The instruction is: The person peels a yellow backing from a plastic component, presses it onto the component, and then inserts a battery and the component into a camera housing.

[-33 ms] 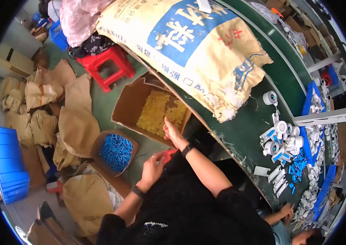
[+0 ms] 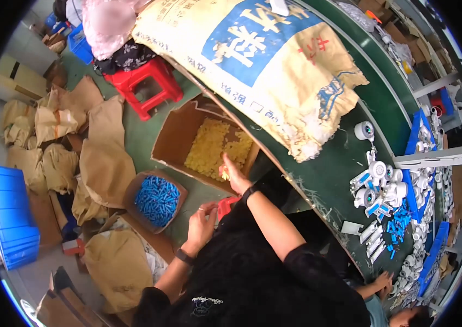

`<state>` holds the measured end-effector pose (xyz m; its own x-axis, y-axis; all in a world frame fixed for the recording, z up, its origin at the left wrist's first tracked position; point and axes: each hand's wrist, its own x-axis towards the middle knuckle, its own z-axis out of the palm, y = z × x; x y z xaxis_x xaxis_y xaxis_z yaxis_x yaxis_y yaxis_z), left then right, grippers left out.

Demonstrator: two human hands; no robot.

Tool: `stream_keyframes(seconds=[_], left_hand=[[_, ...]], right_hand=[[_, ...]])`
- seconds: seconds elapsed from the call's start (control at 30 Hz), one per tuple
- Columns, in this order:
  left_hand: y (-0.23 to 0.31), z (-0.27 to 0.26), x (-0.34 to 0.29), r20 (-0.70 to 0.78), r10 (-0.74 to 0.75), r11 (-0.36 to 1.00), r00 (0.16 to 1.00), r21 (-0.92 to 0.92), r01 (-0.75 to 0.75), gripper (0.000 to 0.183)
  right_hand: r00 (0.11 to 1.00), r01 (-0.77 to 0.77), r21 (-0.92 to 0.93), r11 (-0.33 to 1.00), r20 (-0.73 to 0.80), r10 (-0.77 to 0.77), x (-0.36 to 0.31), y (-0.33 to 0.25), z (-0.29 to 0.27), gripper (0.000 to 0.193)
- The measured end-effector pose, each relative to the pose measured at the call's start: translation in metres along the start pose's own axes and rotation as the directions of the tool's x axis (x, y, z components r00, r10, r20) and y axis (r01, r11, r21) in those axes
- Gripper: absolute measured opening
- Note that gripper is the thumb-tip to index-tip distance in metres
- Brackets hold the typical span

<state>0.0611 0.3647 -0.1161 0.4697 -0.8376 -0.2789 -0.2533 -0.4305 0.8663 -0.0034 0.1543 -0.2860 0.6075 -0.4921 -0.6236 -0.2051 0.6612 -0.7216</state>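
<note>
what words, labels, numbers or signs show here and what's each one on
Sack: large white characters on a blue panel; I won't copy them out.
Same sack: red characters near one end, likewise not copied.
Same sack: dark lines along its edge, too small and blurred.
Black shirt: small white script, too small.

Red stool [image 2: 127, 83] — brown paper sacks [image 2: 105, 171]

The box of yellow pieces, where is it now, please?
In the head view, the box of yellow pieces sits near the centre, right of the box of blue pieces, with the right hand at its near side.
</note>
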Motion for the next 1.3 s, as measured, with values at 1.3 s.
stream_keyframes(seconds=[1.3], left_hand=[[0.343, 0.348, 0.162, 0.654, 0.728, 0.369, 0.207, -0.12, -0.922, 0.065]], right_hand=[[0.082, -0.155, -0.714, 0.682, -0.698, -0.712, -0.389, -0.148, -0.193, 0.06]])
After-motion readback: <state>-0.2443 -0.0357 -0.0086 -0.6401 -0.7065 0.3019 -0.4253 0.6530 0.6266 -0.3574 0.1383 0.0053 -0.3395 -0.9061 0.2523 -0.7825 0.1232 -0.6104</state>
